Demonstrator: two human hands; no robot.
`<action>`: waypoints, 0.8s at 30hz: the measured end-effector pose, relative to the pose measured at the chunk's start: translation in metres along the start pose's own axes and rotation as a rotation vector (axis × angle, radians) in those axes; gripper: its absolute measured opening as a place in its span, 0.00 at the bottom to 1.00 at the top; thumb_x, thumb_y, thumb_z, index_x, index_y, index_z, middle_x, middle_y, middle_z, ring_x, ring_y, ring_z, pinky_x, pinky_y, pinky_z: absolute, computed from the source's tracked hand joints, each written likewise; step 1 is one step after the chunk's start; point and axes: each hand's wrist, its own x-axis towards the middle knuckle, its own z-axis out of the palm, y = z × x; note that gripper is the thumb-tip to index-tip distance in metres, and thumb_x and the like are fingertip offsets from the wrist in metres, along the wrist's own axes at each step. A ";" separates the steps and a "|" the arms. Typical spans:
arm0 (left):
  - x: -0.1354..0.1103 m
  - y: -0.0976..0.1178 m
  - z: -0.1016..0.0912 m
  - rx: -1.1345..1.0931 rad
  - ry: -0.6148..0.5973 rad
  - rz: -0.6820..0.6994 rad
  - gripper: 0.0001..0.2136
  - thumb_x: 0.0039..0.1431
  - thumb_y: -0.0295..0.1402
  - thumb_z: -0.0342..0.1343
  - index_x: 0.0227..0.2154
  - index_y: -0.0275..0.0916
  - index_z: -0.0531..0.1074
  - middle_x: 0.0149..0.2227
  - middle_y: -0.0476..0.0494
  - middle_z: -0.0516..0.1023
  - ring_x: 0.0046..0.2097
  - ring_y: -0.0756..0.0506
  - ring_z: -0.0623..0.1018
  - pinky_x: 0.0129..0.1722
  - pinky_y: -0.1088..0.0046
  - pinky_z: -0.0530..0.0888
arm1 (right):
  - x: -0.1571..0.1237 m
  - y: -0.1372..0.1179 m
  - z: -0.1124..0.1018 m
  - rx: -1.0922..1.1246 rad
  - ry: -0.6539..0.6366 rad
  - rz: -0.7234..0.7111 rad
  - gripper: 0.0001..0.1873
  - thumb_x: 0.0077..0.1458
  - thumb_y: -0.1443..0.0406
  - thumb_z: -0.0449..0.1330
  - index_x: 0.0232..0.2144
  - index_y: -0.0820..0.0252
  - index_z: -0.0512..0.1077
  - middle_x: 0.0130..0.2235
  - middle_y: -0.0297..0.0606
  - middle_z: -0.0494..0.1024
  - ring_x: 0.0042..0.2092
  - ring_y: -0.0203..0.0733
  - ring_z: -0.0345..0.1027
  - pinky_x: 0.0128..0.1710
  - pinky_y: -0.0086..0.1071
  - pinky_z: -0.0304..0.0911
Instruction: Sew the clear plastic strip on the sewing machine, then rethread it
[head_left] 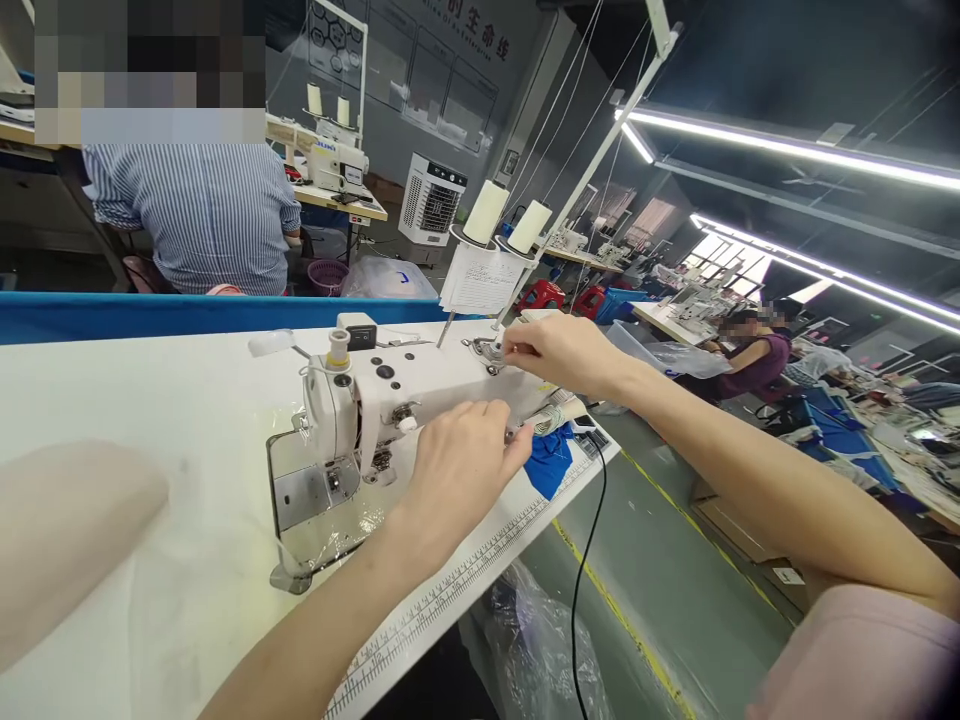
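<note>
A white sewing machine (390, 390) lies across the white table (150, 420). My left hand (457, 460) rests against the machine's front side with its fingers curled together; whatever is under them is hidden. My right hand (559, 350) reaches over the machine's right end, thumb and forefinger pinched at a small metal thread guide (487, 352) on top. A piece of blue fabric (547, 465) and a small printed roll (559, 415) lie just beyond my left fingers. Two cream thread cones (486, 212) stand on the rack behind, above a hanging sheet of paper (480, 280).
A measuring tape (450, 590) runs along the table's near edge; a black cable (585, 560) hangs off it above a plastic bag (540, 650). A person in a striped shirt (195, 215) sits behind the blue divider (150, 312). Another person (754, 355) works at the right. A yellow floor line (630, 620) marks the aisle.
</note>
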 end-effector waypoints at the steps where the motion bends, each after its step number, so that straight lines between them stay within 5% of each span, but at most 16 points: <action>1: 0.000 0.000 -0.001 -0.006 -0.004 -0.004 0.15 0.68 0.39 0.47 0.26 0.39 0.64 0.26 0.50 0.72 0.28 0.48 0.71 0.25 0.71 0.54 | 0.003 -0.005 -0.001 0.013 0.005 -0.021 0.08 0.58 0.67 0.55 0.32 0.54 0.74 0.30 0.33 0.78 0.31 0.38 0.66 0.26 0.30 0.44; 9: 0.004 0.000 0.005 -0.030 0.039 -0.018 0.13 0.68 0.38 0.48 0.28 0.38 0.66 0.28 0.49 0.73 0.32 0.48 0.73 0.26 0.72 0.55 | 0.013 -0.001 0.001 -0.098 0.027 0.141 0.09 0.60 0.67 0.53 0.34 0.56 0.74 0.34 0.37 0.79 0.35 0.41 0.69 0.27 0.30 0.43; 14: 0.002 0.001 0.007 -0.031 0.025 -0.002 0.12 0.67 0.37 0.49 0.28 0.38 0.67 0.28 0.50 0.74 0.32 0.48 0.73 0.25 0.72 0.54 | -0.005 -0.010 -0.005 -0.120 -0.043 0.020 0.10 0.61 0.67 0.52 0.34 0.55 0.74 0.31 0.36 0.78 0.32 0.39 0.67 0.27 0.30 0.43; 18: 0.006 -0.002 0.004 0.036 0.087 -0.031 0.12 0.67 0.38 0.49 0.29 0.39 0.68 0.28 0.49 0.75 0.32 0.47 0.75 0.26 0.72 0.55 | 0.012 -0.022 -0.005 -0.102 0.057 -0.014 0.12 0.60 0.68 0.51 0.36 0.56 0.74 0.32 0.36 0.78 0.31 0.39 0.67 0.27 0.30 0.43; 24: 0.030 0.015 0.011 0.269 0.145 -0.005 0.12 0.67 0.38 0.47 0.33 0.37 0.71 0.32 0.45 0.78 0.38 0.43 0.78 0.25 0.70 0.52 | 0.020 0.004 0.001 -0.154 0.052 0.121 0.10 0.59 0.67 0.53 0.38 0.58 0.75 0.36 0.41 0.79 0.37 0.45 0.70 0.28 0.31 0.44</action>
